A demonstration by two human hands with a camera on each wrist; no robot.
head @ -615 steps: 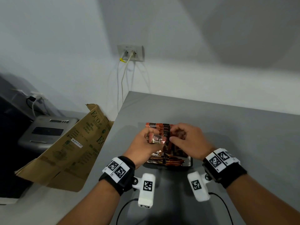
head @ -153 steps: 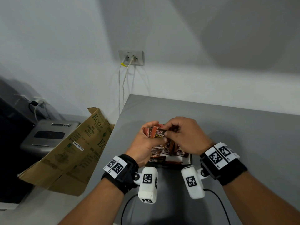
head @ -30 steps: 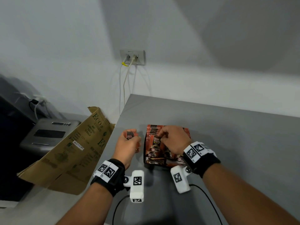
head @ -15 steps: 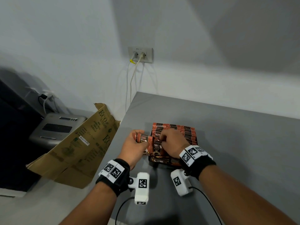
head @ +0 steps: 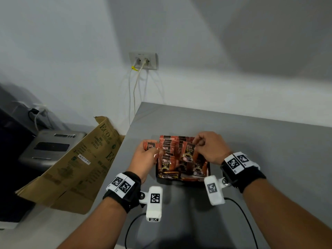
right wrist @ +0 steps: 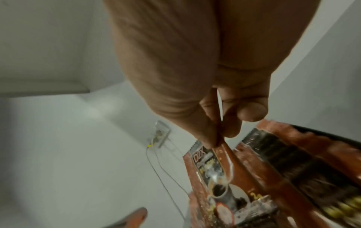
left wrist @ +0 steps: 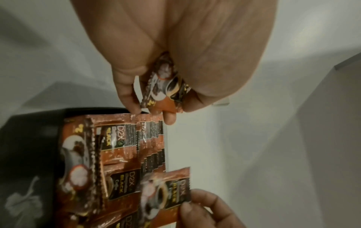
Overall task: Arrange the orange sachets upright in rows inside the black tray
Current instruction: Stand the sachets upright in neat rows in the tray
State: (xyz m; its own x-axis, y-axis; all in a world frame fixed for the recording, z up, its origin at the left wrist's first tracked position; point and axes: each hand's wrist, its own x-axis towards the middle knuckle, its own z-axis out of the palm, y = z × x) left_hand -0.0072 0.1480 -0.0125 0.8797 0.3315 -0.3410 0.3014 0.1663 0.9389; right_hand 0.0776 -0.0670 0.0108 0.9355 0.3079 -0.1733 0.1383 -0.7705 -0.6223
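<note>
Gripping a few orange sachets (head: 150, 147), left hand (head: 143, 159) sits just left of black tray (head: 179, 180); right hand (head: 211, 148) pinches one sachet (head: 189, 151) over it.
L wrist: sachets bunched in the fingers (left wrist: 126, 86), upright rows w/in tray below.
R wrist: thumb + forefinger clamp the sachet's top.

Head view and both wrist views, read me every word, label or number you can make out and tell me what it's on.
"D2X" and "BLACK": orange sachets standing in the black tray.
"2": the sachets' lower corner.
"ECO": brown cardboard box left of the grey table.
White sticker on the box: too small to read.
Smaller sachet print: blurred.
</note>
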